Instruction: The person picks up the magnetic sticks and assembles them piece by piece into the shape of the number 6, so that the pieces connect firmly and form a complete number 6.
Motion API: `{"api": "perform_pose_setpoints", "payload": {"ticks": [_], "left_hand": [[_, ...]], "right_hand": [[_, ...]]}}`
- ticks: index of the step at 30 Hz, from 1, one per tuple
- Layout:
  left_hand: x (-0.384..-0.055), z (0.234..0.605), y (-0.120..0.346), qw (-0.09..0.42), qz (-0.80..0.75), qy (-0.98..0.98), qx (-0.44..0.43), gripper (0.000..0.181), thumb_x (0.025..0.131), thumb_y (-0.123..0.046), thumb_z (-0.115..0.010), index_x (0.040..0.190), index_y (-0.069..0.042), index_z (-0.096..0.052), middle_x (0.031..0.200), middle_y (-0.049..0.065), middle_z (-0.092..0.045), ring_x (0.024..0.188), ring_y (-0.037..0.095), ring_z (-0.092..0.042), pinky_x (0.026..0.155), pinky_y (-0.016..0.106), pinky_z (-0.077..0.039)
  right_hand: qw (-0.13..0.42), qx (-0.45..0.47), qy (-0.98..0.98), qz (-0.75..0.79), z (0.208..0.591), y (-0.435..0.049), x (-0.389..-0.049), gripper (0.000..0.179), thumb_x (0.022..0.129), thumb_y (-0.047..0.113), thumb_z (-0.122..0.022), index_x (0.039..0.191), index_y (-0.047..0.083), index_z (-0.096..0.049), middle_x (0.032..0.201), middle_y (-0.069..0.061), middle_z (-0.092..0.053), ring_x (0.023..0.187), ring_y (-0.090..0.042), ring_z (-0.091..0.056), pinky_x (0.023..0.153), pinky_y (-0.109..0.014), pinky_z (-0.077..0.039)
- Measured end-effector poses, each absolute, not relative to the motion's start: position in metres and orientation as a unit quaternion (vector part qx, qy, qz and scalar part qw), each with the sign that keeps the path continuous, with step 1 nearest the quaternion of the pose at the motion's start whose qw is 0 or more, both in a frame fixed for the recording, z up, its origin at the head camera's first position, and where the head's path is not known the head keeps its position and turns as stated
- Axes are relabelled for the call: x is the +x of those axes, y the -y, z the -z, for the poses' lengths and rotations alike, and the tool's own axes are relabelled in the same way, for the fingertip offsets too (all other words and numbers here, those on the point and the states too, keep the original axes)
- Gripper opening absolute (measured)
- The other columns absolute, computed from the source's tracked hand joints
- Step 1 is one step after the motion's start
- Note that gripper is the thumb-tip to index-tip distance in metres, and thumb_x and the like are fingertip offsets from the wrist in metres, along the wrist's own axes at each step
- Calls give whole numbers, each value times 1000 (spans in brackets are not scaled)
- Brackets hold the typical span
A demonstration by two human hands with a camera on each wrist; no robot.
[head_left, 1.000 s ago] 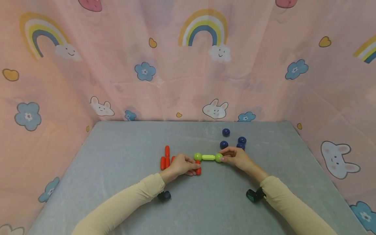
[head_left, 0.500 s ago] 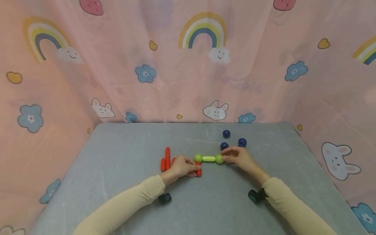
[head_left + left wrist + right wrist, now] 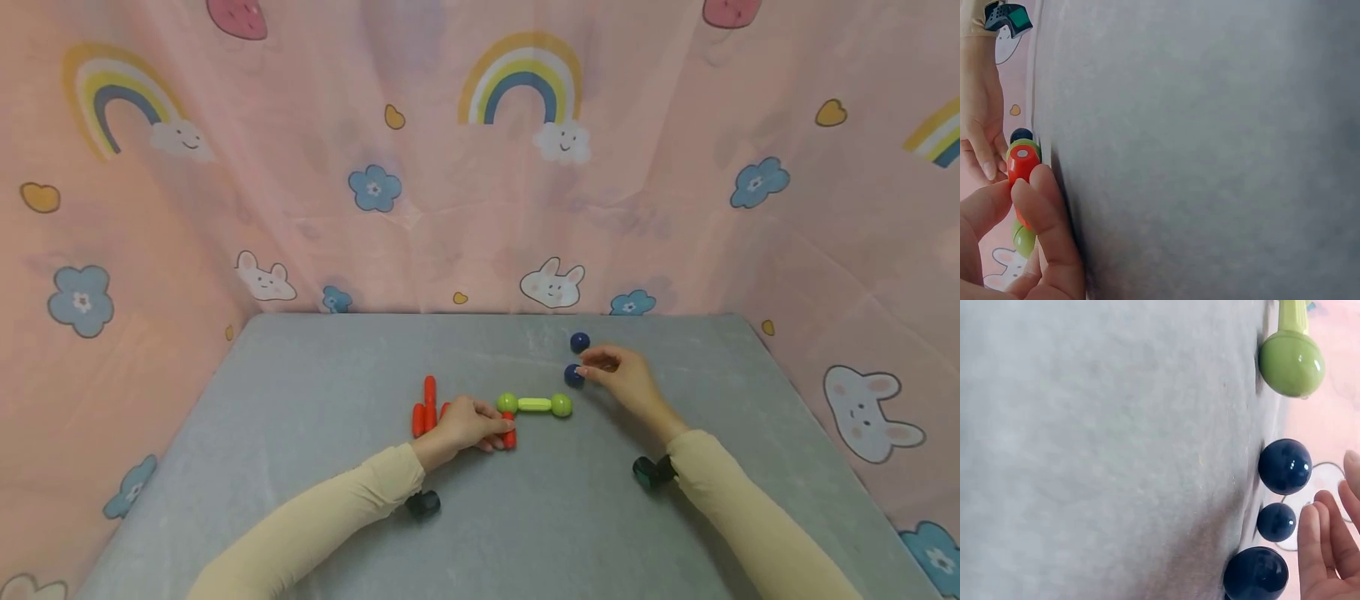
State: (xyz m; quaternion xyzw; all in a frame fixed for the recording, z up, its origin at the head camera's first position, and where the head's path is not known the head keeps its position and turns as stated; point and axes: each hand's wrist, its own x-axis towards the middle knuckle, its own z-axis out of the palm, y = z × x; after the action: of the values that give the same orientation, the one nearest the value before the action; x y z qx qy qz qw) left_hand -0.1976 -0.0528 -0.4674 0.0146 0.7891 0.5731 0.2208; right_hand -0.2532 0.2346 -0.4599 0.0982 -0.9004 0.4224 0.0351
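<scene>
My left hand (image 3: 465, 425) pinches a red stick (image 3: 1024, 164) between thumb and fingers. The stick's far end meets one green ball (image 3: 507, 404) of a piece made of two green balls and a light green stick (image 3: 534, 405). My right hand (image 3: 630, 383) is over the blue balls, its fingertips overlapping the nearer blue ball (image 3: 573, 377) in the head view. In the right wrist view that hand's relaxed fingers (image 3: 1310, 544) hold nothing, beside several blue balls, one of them nearest the green ball (image 3: 1285, 466).
More red sticks (image 3: 430, 406) lie left of my left hand, partly hidden by it. Another blue ball (image 3: 580, 342) sits farther back on the grey table (image 3: 337, 358). A pink patterned cloth (image 3: 442, 242) hangs behind and at both sides.
My right hand has left the right-hand green ball and moved back to the blue balls, covering some of them. My left hand keeps its hold on the red stick.
</scene>
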Motion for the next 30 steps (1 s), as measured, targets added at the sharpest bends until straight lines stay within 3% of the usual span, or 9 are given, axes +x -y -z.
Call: {"api": "perform_pose_setpoints", "payload": {"ticks": [4, 8, 21, 30], "left_hand": [[-201, 468, 52, 214, -566, -796, 12, 16, 83, -18, -80, 89, -4, -76, 72, 7, -75, 57, 7, -65, 54, 21, -56], [-204, 467, 50, 210, -571, -794, 7, 16, 83, -17, -80, 90, -2, -76, 74, 4, -74, 58, 7, -65, 59, 24, -59], [-207, 463, 49, 228, -577, -785, 3, 20, 84, -13, -78, 96, 1, -75, 81, 9, -76, 58, 8, -67, 62, 27, -61], [-209, 461, 49, 233, -573, -786, 4, 18, 86, -13, -77, 97, 1, -75, 80, 10, -76, 59, 9, -67, 62, 27, -61]], "right_hand": [[20, 121, 911, -392, 461, -233, -260, 34, 90, 24, -74, 119, 7, -69, 118, -14, -70, 104, -28, -66, 90, -43, -56], [4, 145, 916, -375, 460, -231, -265, 36, 89, 20, -74, 122, 5, -68, 122, -18, -68, 108, -33, -65, 94, -50, -55], [-24, 158, 933, -322, 454, -226, -269, 30, 89, 17, -74, 116, 5, -71, 109, -15, -71, 97, -27, -65, 86, -47, -56], [1, 126, 931, -341, 444, -222, -259, 32, 91, 21, -72, 119, 6, -70, 115, -16, -71, 103, -30, -65, 86, -45, -56]]}}
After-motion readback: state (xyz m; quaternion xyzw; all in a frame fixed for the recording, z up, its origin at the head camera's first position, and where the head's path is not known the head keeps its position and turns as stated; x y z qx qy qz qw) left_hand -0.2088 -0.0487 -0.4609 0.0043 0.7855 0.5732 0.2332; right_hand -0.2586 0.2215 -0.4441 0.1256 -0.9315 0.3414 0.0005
